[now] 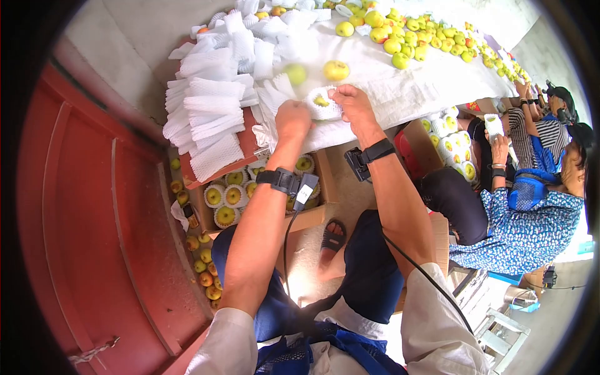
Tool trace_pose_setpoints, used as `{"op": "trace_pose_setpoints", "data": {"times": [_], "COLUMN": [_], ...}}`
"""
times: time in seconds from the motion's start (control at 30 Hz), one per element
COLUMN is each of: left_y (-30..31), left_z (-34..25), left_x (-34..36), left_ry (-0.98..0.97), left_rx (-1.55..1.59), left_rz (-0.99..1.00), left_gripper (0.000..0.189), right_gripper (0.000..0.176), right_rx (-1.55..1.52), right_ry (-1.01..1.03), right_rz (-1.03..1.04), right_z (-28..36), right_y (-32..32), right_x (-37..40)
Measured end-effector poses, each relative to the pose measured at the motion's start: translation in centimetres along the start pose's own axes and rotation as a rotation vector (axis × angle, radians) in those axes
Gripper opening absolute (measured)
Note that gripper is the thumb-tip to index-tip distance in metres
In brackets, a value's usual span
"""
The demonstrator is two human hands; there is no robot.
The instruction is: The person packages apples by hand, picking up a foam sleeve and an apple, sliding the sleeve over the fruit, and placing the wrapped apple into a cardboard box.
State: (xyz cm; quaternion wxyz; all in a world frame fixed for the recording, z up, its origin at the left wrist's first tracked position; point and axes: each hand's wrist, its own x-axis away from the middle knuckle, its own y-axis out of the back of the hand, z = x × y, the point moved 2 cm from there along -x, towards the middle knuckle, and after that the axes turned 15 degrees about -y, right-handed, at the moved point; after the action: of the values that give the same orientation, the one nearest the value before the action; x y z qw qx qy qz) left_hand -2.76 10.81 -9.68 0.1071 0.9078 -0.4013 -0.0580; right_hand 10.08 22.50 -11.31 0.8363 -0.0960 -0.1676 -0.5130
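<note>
An apple in a white foam net (321,105) is between my two hands, at the near edge of the cloth-covered table. My right hand (355,107) pinches the right side of the net. My left hand (294,121) is closed at the net's left edge, its fingertips partly hidden. Just beyond lie a yellow-red apple (336,70) and a blurred green apple (295,74). Left of my hands, many empty foam nets (212,106) are piled up. Below them, a cardboard box (312,217) holds netted apples (233,195).
Loose apples (406,40) cover the table's far side. At right, a person in a blue patterned shirt (531,222) holds a netted item beside another box of netted apples (453,147). More apples (205,265) lie along the red door (94,206) at left.
</note>
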Motion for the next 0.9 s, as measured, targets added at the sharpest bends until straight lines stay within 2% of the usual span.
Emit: {"op": "trace_pose_setpoints", "data": {"times": [0.17, 0.23, 0.37, 0.57, 0.63, 0.77, 0.9], "left_y": [0.1, -0.3, -0.2, -0.2, -1.0, -1.0, -0.6], "left_z": [-0.3, 0.6, 0.3, 0.1, 1.3, 0.0, -1.4], "left_x": [0.1, -0.1, 0.3, 1.3, 1.0, 2.3, 3.5], "left_ry": [-0.028, -0.073, -0.033, -0.085, -0.155, -0.174, -0.166], "left_rx": [-0.228, -0.379, -0.391, -0.172, -0.119, -0.076, 0.129], "left_rz": [0.049, 0.045, 0.043, 0.063, -0.004, -0.012, 0.013], "left_gripper": [0.029, 0.03, 0.031, 0.032, 0.032, 0.03, 0.027], "right_gripper": [0.03, 0.028, 0.024, 0.025, 0.025, 0.023, 0.023], "right_rx": [0.251, 0.333, 0.446, 0.278, 0.257, 0.221, 0.182], "right_ry": [0.299, 0.297, 0.26, 0.291, 0.3, 0.347, 0.377], "right_rz": [-0.176, -0.22, -0.274, -0.235, -0.237, -0.241, -0.241], "right_z": [-1.6, -1.2, -1.1, -0.6, -0.4, 0.0, 0.0], "right_y": [-0.3, -0.5, -1.0, -0.2, 0.0, 0.5, 0.6], "right_x": [-2.6, -1.5, -1.4, -0.9, -0.4, 1.1, 1.5]}}
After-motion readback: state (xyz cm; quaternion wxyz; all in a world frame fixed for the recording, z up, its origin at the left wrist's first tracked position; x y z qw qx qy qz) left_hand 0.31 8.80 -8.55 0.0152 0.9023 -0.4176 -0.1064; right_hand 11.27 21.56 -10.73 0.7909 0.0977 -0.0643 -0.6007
